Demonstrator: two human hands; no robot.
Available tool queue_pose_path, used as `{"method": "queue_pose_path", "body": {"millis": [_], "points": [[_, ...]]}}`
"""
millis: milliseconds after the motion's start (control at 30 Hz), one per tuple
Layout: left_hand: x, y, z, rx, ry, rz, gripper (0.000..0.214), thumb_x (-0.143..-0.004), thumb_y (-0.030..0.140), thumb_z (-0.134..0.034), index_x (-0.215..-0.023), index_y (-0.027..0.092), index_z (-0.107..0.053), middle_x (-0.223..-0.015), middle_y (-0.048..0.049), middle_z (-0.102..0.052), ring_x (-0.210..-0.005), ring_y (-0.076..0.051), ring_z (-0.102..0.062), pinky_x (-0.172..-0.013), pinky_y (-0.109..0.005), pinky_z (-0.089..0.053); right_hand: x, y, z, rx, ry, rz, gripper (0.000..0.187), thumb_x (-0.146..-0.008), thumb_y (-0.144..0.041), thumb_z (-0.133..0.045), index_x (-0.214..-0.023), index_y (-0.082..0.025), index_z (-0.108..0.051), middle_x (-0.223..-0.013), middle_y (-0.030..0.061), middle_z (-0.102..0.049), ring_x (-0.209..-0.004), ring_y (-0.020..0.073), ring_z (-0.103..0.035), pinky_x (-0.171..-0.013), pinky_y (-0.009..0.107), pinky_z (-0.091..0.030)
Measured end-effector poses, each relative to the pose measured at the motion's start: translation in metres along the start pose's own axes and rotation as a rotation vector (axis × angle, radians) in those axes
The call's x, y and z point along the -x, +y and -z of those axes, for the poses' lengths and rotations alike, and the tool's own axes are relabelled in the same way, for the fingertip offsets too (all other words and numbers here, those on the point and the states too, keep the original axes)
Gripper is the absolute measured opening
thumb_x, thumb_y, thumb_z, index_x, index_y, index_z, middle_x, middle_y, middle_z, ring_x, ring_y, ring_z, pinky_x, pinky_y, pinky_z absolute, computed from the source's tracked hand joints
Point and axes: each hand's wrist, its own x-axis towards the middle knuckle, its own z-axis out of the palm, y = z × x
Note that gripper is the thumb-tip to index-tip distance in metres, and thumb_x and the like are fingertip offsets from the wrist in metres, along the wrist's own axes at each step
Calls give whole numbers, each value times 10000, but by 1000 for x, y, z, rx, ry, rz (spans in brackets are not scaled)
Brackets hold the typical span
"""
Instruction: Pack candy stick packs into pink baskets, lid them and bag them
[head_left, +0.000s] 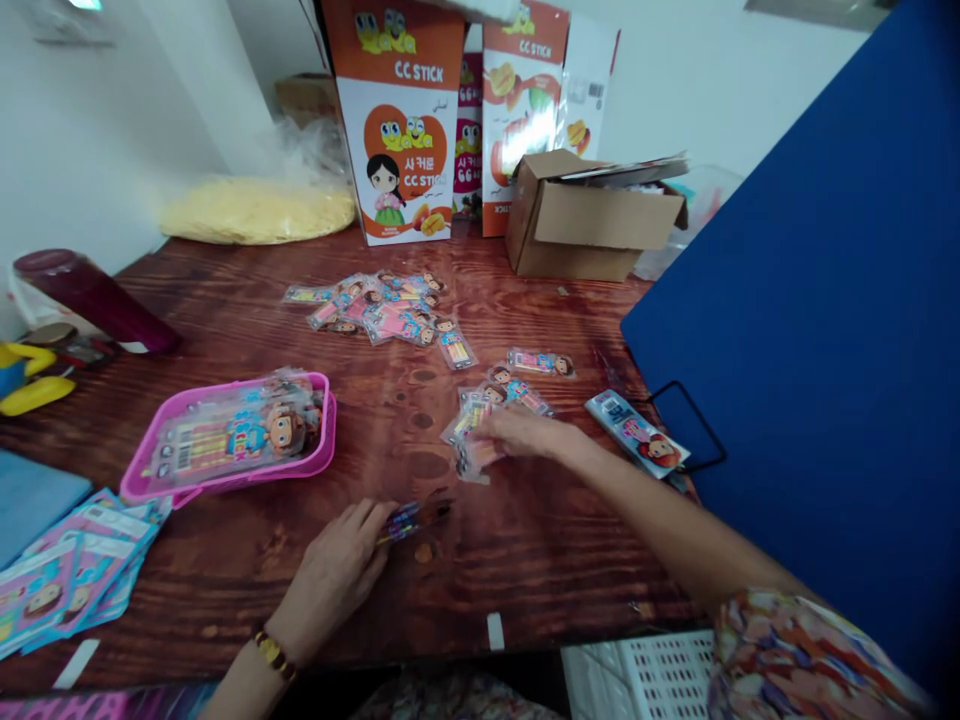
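My left hand (341,560) is closed around a few printed clear sachets (412,518), standing on their long edge above the table. Farther forward, my right hand (517,432) has its fingers closed at a clear sachet of yellow sticks (469,415) in a small loose group. Beside that group lie a sachet with a cartoon girl (525,392) and a pink-stick sachet (540,362). A larger loose pile of sachets (390,305) is spread toward the back. On the left, a pink plastic basket (330,440) holds a stack of the same sachets.
Flat printed pouches (75,575) lie at the left edge near a maroon bottle (97,300). A bundle of printed pouches (637,432) sits by a black wire stand (705,425) and a blue panel (810,300) on the right. Cartons (409,130) and an open box (592,225) stand behind.
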Motion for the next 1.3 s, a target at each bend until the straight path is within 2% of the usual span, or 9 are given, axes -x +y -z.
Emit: {"method": "queue_pose_path", "body": {"millis": [167,300,433,567,733,933,1033,1167,1300], "points": [[2,-2,-3,12,7,1,361,-884,146,-413,-1212,218,-548,-1092,-71,-634,-982,-214,-623,-904,-374,-511,43,28,-12,18,-153,235,290,-784,-86,-581,-942,-260,-751,-1054,26,-719,-1117,224,-577,-1094,382,-285],[3,-6,-8,7,38,-25,354,-911,175,-397,-1235,216,-534,-1120,-79,-628,-1002,-225,-624,-911,-391,-509,67,42,-9,-298,42,-146,459,-781,-172,-629,-1232,-254,-641,-1166,23,-699,-1073,218,-624,-952,321,-439],[3,-13,-16,-2,61,-48,343,-922,185,-392,-1236,226,-525,-1110,-72,-635,-999,-220,-625,-914,-388,-510,65,30,-35,-461,310,-604,555,-793,-248,-638,-1332,-184,-517,-1254,94,-659,-1083,227,-641,-873,332,-491],[5,-18,-21,-4,110,-72,337,-912,208,-421,-1232,230,-525,-1132,-72,-638,-1018,-225,-623,-914,-389,-514,64,9,-58,-353,277,-833,594,-770,-405,-700,-1257,-106,-536,-1169,216,-673,-1097,336,-637,-925,465,-455],[4,-15,-18,11,109,-67,318,-910,211,-416,-1199,249,-543,-1077,-50,-653,-974,-210,-639,-879,-367,-528,64,-10,-54,-121,270,-972,608,-820,-523,-618,-1247,-100,-523,-1274,245,-593,-1198,370,-566,-982,531,-397],[2,-13,-15,28,137,-80,316,-895,194,-430,-1182,256,-546,-1065,-43,-658,-953,-209,-653,-868,-365,-534,60,-21,-57,-84,220,-857,405,-814,-427,-640,-1128,-175,-597,-1252,186,-594,-1199,335,-541,-900,415,-435],[3,-13,-16,30,137,-83,314,-892,185,-433,-1173,262,-549,-1052,-41,-659,-950,-211,-652,-861,-362,-534,71,-14,-52,-130,217,-736,330,-825,-354,-620,-1113,-199,-574,-1054,108,-682,-1011,274,-628,-804,337,-434],[4,-13,-17,26,98,-65,330,-892,163,-424,-1182,255,-551,-1076,-48,-654,-971,-213,-647,-882,-375,-528,64,0,-19,-111,148,-240,330,-847,-304,-605,-1165,-227,-561,-1016,36,-699,-962,232,-634,-852,307,-403],[5,-15,-18,6,87,-47,340,-888,167,-434,-1201,239,-547,-1110,-59,-649,-996,-219,-645,-907,-387,-531,9,-5,9,124,-37,113,574,-786,-202,-674,-1336,-275,-527,-1202,55,-662,-1165,261,-557,-1042,366,-326]]}}
